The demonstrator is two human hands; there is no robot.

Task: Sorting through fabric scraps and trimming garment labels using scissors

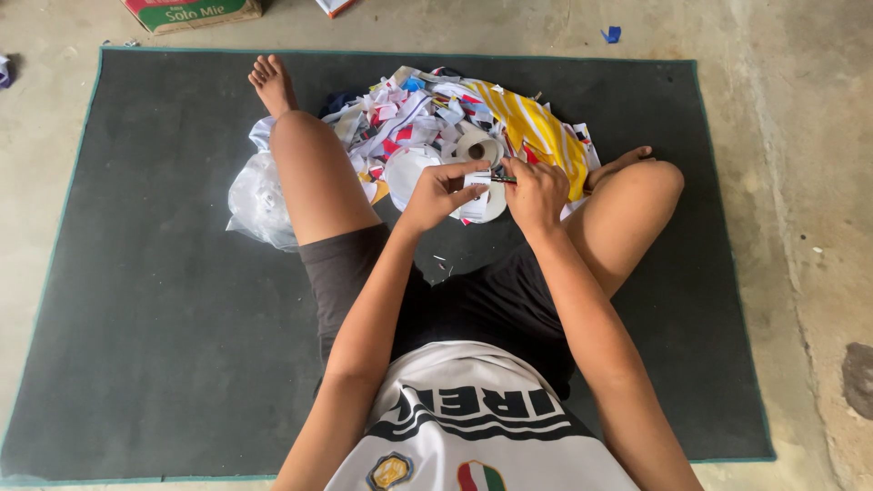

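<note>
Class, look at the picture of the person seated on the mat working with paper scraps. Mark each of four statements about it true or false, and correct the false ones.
1. The left hand holds a small white paper piece. True.
2. The person sits on a wooden table. False: they sit on a dark mat on the floor.
3. A heap of paper scraps lies between the legs. True.
4. The right hand is empty. False: it grips a thin dark tool.

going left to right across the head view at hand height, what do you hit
Grey mat edge → clear plastic bag → raised left knee → left hand holding a small white paper piece → right hand → bent right knee → bare concrete floor.
</note>
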